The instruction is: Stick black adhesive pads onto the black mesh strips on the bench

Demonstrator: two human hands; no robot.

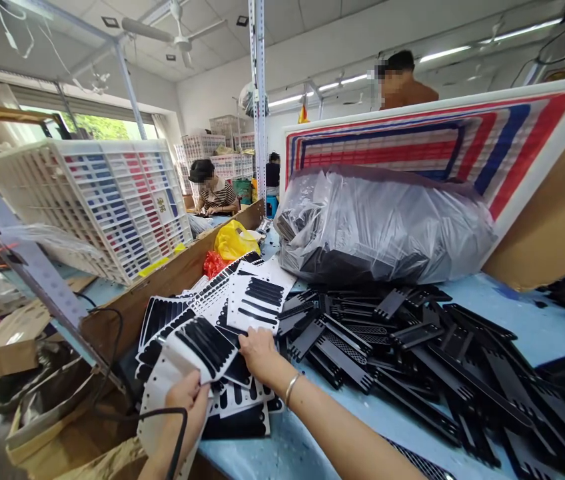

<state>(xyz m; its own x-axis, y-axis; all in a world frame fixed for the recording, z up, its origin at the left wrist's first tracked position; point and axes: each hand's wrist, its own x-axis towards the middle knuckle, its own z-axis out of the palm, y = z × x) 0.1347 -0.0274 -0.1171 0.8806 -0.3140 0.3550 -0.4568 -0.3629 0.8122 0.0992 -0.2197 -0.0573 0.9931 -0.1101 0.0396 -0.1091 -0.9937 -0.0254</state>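
Observation:
My left hand (188,400) is closed on a white backing sheet (206,347) that carries black adhesive-looking strips. The sheet bends, and its bare part hangs down past the wrist. My right hand (261,355), with a metal bracelet at its wrist, has its fingers pressed together at the lower edge of another strip sheet (257,303). Under and behind both hands lies a loose pile of such sheets (165,320). To the right of my right hand, many black slotted plastic pieces (347,360) are heaped on the blue tabletop (295,443).
A clear plastic bag of dark pieces (387,223) rests against a tipped striped crate (512,153). A wooden board (162,267) edges the table at left, with a black cable (112,347) beside it. Another crate (122,207), a yellow bag (236,240) and co-workers (217,193) are farther off.

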